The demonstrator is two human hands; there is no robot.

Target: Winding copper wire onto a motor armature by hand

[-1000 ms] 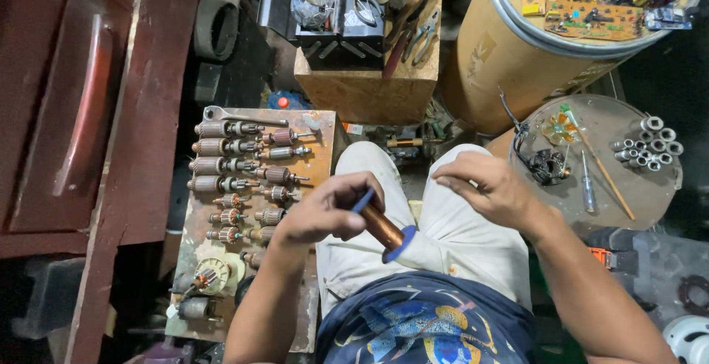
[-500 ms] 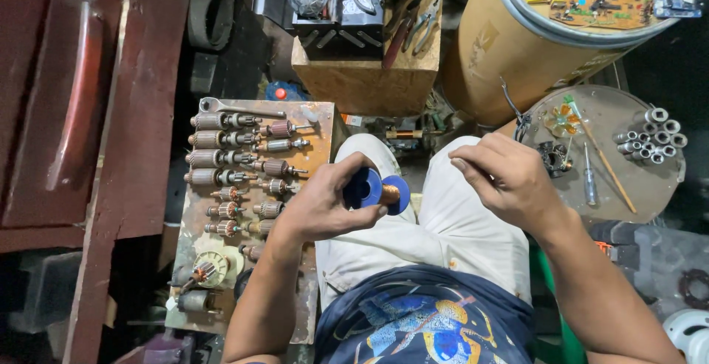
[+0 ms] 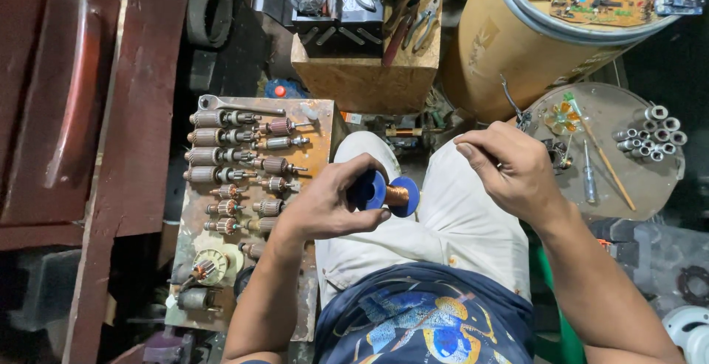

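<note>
My left hand [image 3: 325, 205] grips a blue spool wound with copper wire [image 3: 385, 193], held over my lap in front of my white trousers. My right hand [image 3: 509, 168] is raised to the right of the spool with fingers pinched together; a thin wire between it and the spool is too fine to make out. To the left of my left hand lies a board [image 3: 317, 150] with several motor armatures [image 3: 236, 157] in rows.
A wooden block [image 3: 369, 76] carrying pliers, scissors and a black box stands ahead. A big cardboard drum [image 3: 517, 46] topped with circuit boards is at the right. A round metal tray [image 3: 628, 179] holds screwdrivers and several small bearings. Dark red wooden furniture [image 3: 66, 113] fills the left.
My left hand has turned the blue spool from end-on to sideways, showing its copper winding. My right hand has lifted slightly and stayed pinched to the right.
</note>
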